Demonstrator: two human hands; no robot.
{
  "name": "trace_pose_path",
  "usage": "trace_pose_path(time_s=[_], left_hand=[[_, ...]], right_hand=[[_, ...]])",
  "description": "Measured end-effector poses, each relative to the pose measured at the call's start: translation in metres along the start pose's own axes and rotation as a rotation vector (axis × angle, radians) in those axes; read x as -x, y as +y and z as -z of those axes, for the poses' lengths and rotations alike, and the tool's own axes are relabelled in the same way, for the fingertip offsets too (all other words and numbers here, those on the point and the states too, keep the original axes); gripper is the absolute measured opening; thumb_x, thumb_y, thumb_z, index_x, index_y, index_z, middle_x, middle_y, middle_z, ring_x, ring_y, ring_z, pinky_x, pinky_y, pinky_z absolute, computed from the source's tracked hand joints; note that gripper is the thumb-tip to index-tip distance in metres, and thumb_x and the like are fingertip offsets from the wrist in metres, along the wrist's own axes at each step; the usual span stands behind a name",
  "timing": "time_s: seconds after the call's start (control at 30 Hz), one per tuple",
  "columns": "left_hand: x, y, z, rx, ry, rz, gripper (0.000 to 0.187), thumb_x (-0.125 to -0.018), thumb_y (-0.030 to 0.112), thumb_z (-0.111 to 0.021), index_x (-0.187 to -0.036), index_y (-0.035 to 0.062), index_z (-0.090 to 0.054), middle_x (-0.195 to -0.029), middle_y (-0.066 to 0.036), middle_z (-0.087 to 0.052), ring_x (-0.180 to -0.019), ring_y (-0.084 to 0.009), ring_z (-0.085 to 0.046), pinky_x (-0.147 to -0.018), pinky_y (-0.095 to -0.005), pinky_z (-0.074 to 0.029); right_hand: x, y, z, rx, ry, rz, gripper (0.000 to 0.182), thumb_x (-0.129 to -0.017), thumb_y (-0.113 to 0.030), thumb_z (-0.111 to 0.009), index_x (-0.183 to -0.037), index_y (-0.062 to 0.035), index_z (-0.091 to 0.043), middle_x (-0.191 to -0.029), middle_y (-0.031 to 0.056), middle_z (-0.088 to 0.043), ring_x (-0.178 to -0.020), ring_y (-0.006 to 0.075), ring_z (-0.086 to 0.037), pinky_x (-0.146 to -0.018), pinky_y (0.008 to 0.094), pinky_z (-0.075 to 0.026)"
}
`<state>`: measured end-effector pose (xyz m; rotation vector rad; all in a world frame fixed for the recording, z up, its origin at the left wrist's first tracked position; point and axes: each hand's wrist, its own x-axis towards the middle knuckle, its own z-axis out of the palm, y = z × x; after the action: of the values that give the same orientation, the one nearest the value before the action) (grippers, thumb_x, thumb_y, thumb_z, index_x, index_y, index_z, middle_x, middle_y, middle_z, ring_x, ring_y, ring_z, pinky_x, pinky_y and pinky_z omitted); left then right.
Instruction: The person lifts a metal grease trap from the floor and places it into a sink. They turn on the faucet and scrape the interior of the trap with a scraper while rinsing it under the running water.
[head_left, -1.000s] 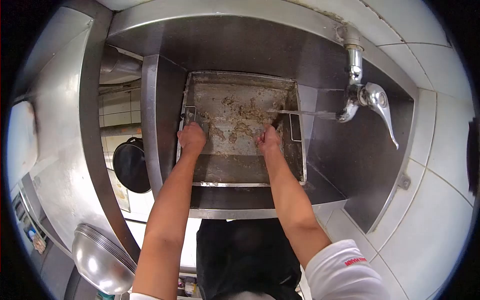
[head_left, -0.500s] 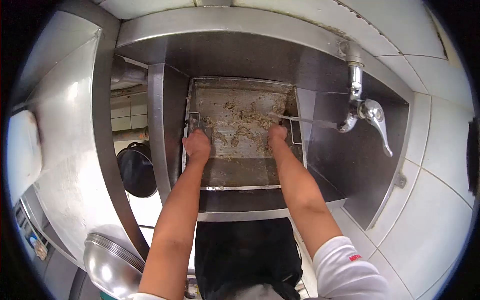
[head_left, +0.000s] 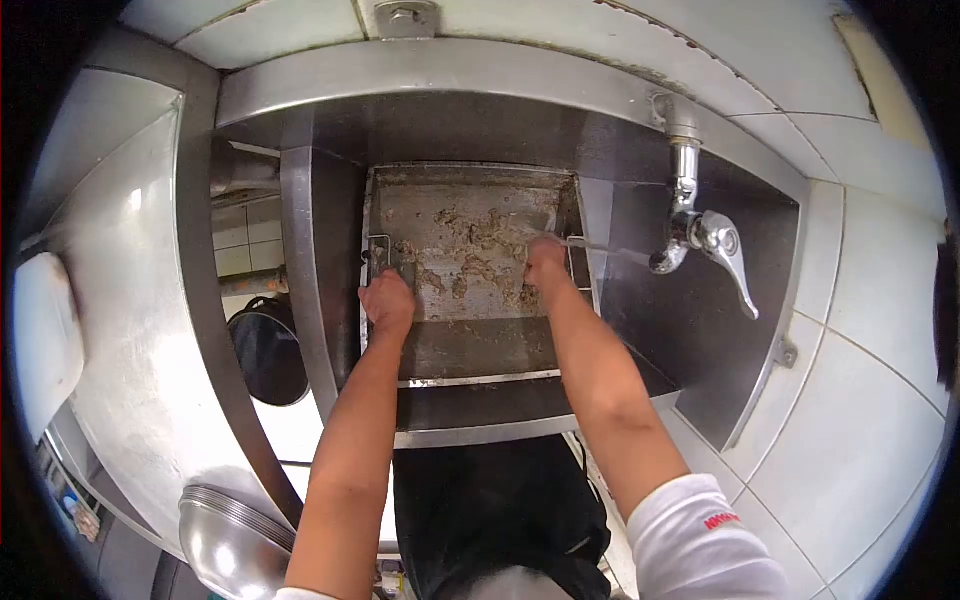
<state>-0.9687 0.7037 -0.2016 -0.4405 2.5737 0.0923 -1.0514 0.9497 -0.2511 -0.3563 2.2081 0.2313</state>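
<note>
A deep rectangular metal tray (head_left: 460, 348), grimy inside with clumps of wet brown residue (head_left: 480, 268), rests in the steel sink. My left hand (head_left: 388, 302) is closed over its left side, just below the left wire handle (head_left: 380, 242). Inside the tray's right side, my right hand (head_left: 546, 264) is closed near the right wire handle (head_left: 584, 288); what its fingers hold, if anything, is hidden. From the tap (head_left: 682, 235), a thin stream of water (head_left: 615, 250) runs leftward to my right hand.
Steel sink walls (head_left: 690, 310) surround the tray. A lever handle (head_left: 725, 250) sticks out from the tap. Left of the sink are a steel panel (head_left: 140, 330), a black container (head_left: 268, 352) and stacked metal bowls (head_left: 230, 550). White tiles (head_left: 850, 420) cover the right wall.
My right hand has shifted toward the back of the tray, into the water stream. My left hand stays on the tray's left side. The view has moved slightly.
</note>
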Motion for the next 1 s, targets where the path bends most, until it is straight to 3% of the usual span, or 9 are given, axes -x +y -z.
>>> trace_pose_path(time_s=[0.13, 0.17, 0.23, 0.27, 0.33, 0.63, 0.83, 0.97, 1.0], left_hand=[[0.000, -0.001, 0.003, -0.012, -0.019, -0.008, 0.018, -0.078, 0.015, -0.040, -0.077, 0.0099, -0.058, -0.075, -0.008, -0.061, -0.070, -0.0212, -0.059, -0.068, -0.0336, -0.038], [-0.002, 0.000, 0.002, -0.013, -0.016, -0.005, 0.018, -0.078, 0.015, -0.040, -0.077, 0.0099, -0.058, -0.075, -0.008, -0.061, -0.070, -0.0212, -0.059, -0.068, -0.0336, -0.038], [-0.003, -0.001, -0.003, -0.067, -0.022, 0.006, 0.017, -0.077, 0.015, -0.041, -0.080, 0.0098, -0.056, -0.076, -0.007, -0.061, -0.071, -0.0208, -0.059, -0.067, -0.0334, -0.039], [-0.001, 0.000, 0.000, -0.066, -0.023, 0.006, 0.017, -0.077, 0.015, -0.041, -0.080, 0.0098, -0.056, -0.076, -0.007, -0.061, -0.071, -0.0208, -0.059, -0.067, -0.0334, -0.039], [0.002, 0.001, 0.008, -0.034, -0.030, -0.011, 0.017, -0.077, 0.014, -0.040, -0.081, 0.0094, -0.056, -0.075, -0.007, -0.061, -0.071, -0.0205, -0.059, -0.067, -0.0336, -0.039], [-0.005, -0.001, 0.003, 0.050, -0.078, 0.043, 0.018, -0.077, 0.014, -0.040, -0.079, 0.0082, -0.057, -0.076, -0.009, -0.061, -0.072, -0.0232, -0.059, -0.070, -0.0343, -0.038], [-0.001, 0.000, 0.012, 0.076, -0.069, -0.012, 0.017, -0.075, 0.015, -0.042, -0.079, 0.0066, -0.057, -0.077, -0.012, -0.060, -0.073, -0.0243, -0.058, -0.069, -0.0357, -0.039], [-0.003, -0.001, 0.004, 0.043, -0.057, 0.030, 0.020, -0.076, 0.014, -0.040, -0.079, 0.0058, -0.058, -0.077, -0.012, -0.061, -0.074, -0.0247, -0.058, -0.069, -0.0363, -0.039], [-0.002, -0.002, 0.002, 0.043, -0.057, 0.031, 0.020, -0.076, 0.014, -0.040, -0.079, 0.0058, -0.058, -0.077, -0.012, -0.061, -0.074, -0.0247, -0.058, -0.069, -0.0363, -0.039]], right_hand=[[-0.033, 0.013, -0.004, 0.084, -0.204, -0.017, 0.035, -0.056, -0.025, -0.066, -0.086, -0.0073, -0.059, -0.086, 0.0119, -0.059, -0.079, 0.0270, -0.057, -0.069, 0.0343, -0.046], [-0.046, 0.012, -0.026, 0.084, -0.201, -0.014, 0.035, -0.056, -0.025, -0.066, -0.086, -0.0073, -0.059, -0.086, 0.0119, -0.059, -0.079, 0.0270, -0.057, -0.069, 0.0343, -0.046], [-0.068, 0.005, -0.085, -1.216, -0.005, -0.673, 0.035, -0.060, -0.023, -0.063, -0.089, -0.0051, -0.055, -0.089, 0.0115, -0.058, -0.077, 0.0248, -0.058, -0.065, 0.0337, -0.047], [-0.049, 0.002, -0.070, -1.214, -0.005, -0.675, 0.035, -0.060, -0.023, -0.063, -0.089, -0.0051, -0.055, -0.089, 0.0115, -0.058, -0.077, 0.0248, -0.058, -0.065, 0.0337, -0.047], [0.004, -0.005, -0.019, -0.059, -0.005, -0.103, 0.032, -0.066, -0.019, -0.059, -0.092, -0.0031, -0.051, -0.086, 0.0127, -0.059, -0.074, 0.0240, -0.058, -0.063, 0.0353, -0.046], [-0.040, -0.025, -0.011, -0.103, 0.070, -0.061, 0.010, -0.065, -0.013, -0.057, -0.070, -0.0041, -0.057, -0.073, 0.0156, -0.058, -0.070, 0.0208, -0.057, -0.056, 0.0387, -0.045], [-0.031, -0.006, -0.027, -0.427, 0.178, -0.139, 0.009, -0.066, -0.012, -0.053, -0.070, -0.0045, -0.056, -0.077, 0.0146, -0.058, -0.062, 0.0255, -0.053, -0.053, 0.0407, -0.042], [-0.046, 0.019, 0.002, -0.184, 0.037, -0.105, 0.015, -0.072, -0.013, -0.044, -0.073, -0.0032, -0.055, -0.078, 0.0170, -0.057, -0.069, 0.0275, -0.054, -0.058, 0.0376, -0.043], [-0.077, 0.016, -0.019, -0.700, 0.087, -0.345, 0.018, -0.073, -0.014, -0.044, -0.078, -0.0029, -0.056, -0.082, 0.0172, -0.057, -0.077, 0.0274, -0.054, -0.062, 0.0350, -0.044]])
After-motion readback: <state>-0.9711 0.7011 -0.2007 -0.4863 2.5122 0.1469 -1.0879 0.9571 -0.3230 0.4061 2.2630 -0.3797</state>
